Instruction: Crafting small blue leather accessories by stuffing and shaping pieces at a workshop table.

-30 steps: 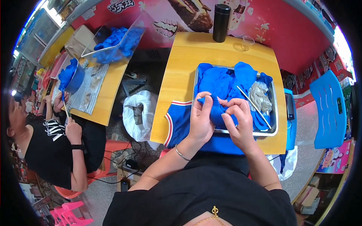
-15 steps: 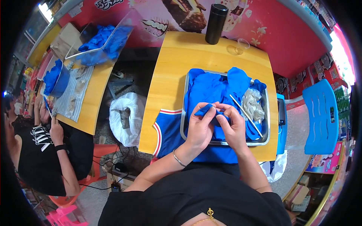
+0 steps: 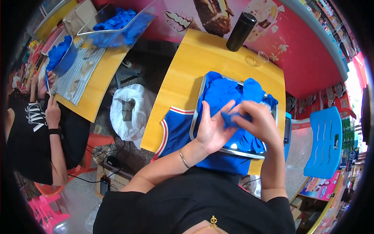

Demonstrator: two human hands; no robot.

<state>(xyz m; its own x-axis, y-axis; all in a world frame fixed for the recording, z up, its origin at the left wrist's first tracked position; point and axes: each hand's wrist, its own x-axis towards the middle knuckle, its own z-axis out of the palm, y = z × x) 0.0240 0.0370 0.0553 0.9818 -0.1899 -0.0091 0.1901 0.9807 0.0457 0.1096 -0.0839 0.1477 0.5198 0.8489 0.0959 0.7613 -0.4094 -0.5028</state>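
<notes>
My right hand [image 3: 259,120], fingers curled and blurred, holds a small crumpled blue piece [image 3: 229,120] of thin, soft material. Beside it my left hand [image 3: 211,130] is spread, palm up, with its thumb and fingers apart; the piece lies close to its fingertips. Both hands are above the near part of a metal tray [image 3: 243,153]. A heap of the same kind of blue pieces [image 3: 220,91] fills the tray. The pale crumpled pieces at the tray's right side are mostly hidden behind my right hand.
A blue garment with striped trim [image 3: 176,126] lies left of the tray on the wooden table [image 3: 177,80]. A black bottle [image 3: 241,32] and clear cup [image 3: 263,57] stand behind. At left are a white bag [image 3: 120,126], a co-worker's hand [image 3: 53,113] and a clear bin [image 3: 120,33].
My left hand has let go of the blue piece and opened out. My right hand has turned over with the piece in its fingers. The view has tilted and shifted.
</notes>
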